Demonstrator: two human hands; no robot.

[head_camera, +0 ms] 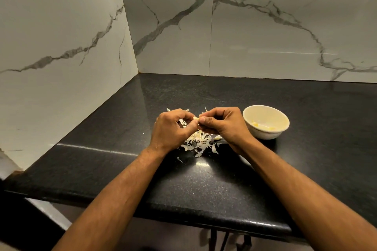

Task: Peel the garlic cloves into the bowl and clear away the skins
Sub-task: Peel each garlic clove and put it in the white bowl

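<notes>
Both hands meet over the black speckled bench (pixel 224 185), fingers curled in, and between them they pinch one garlic clove (pixel 196 118): left hand (pixel 173 130) has it from its side, right hand (pixel 222 124) from the other. Right under and a bit behind the hands sits a heap of papery garlic skins (pixel 199 141), spread loose on the bench. Just beside the right hand, on its outer side, is a small cream bowl (pixel 266 122), upright, with a few pale yellow peeled cloves (pixel 263 125) at the bottom, mostly bare inside otherwise. Marble-look wall tiles (pixel 265 32) stand beyond the hands.
</notes>
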